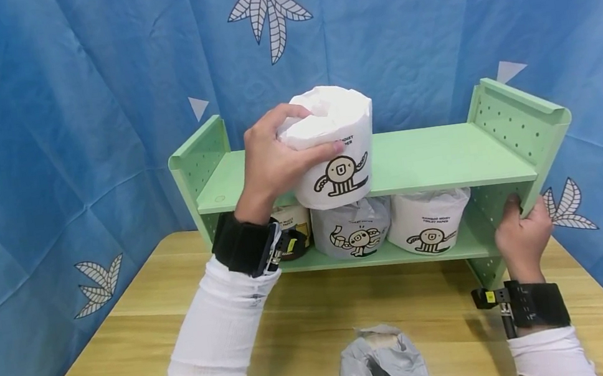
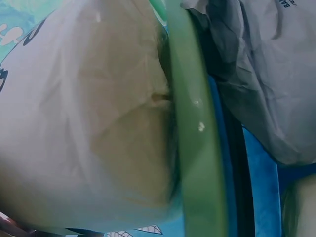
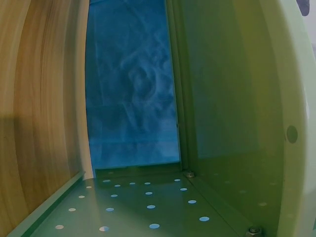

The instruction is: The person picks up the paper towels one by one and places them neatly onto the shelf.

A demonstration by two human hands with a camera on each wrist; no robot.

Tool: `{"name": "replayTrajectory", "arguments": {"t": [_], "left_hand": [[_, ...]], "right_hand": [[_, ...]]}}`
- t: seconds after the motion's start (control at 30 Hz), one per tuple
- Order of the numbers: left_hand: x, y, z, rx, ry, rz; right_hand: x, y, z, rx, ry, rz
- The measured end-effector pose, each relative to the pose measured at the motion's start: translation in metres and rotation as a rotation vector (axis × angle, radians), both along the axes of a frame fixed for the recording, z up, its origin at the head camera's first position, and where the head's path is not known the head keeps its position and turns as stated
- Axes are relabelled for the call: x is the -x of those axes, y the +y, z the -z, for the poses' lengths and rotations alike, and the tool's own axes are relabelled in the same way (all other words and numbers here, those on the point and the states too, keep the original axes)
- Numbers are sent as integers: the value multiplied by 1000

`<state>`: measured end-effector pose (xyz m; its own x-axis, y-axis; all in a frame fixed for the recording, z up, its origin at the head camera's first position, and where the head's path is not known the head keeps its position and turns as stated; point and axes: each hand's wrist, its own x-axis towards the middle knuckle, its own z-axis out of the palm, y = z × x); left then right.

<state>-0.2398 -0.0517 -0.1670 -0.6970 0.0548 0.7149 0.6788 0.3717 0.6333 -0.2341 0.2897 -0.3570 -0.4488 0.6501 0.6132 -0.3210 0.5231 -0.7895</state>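
While the head view looks down on a wooden bench [image 1: 307, 325], the left hand [image 1: 275, 160] holds a white toilet paper roll [image 1: 338, 146] at the front edge of the top shelf [image 1: 433, 156] of a green rack [image 1: 519, 117]; its fingers curl over the roll's crumpled top and its thumb presses the printed side, so this grip is grasping the roll; the roll stands upright, its base about level with the top shelf. The right hand [image 1: 522, 236] clasps the front edge of the rack's perforated right side panel [image 1: 503, 125], fingers wrapped round it, near the lower shelf [image 1: 433, 250]. On that lower shelf stand a grey-wrapped roll [image 1: 354, 228] and a white-wrapped roll [image 1: 428, 219], side by side and touching, with a third roll [image 1: 291, 217] partly hidden behind the left wrist; a grey roll [image 1: 383, 369] lies on the bench near the person, between the two white sleeves; blue cloth with leaf prints [image 1: 72, 116] hangs behind and beside the rack.

From the left wrist view, the held roll's plastic wrap [image 2: 84, 123] fills most of the frame, pressed close against a green shelf edge [image 2: 195, 138]; grey wrapping [image 2: 261, 69] shows beyond that edge; the fingers are not clearly in sight here.

From the right wrist view, the perforated green panel [image 3: 148, 202] and a plain green wall [image 3: 232, 98] meet at a bolted corner; wood grain [image 3: 39, 113] runs along the left, and blue cloth [image 3: 133, 89] shows through the gap; the hand itself is out of frame.
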Motion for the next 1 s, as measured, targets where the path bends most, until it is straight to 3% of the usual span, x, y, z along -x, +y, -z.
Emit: {"name": "replayTrajectory", "arguments": {"t": [0.57, 1.0], "left_hand": [[20, 1, 2, 41, -57, -11], [25, 3, 4, 36, -135, -25]], "right_hand": [[1, 0, 2, -24, -3, 8], [-2, -2, 1, -18, -22, 18]]}}
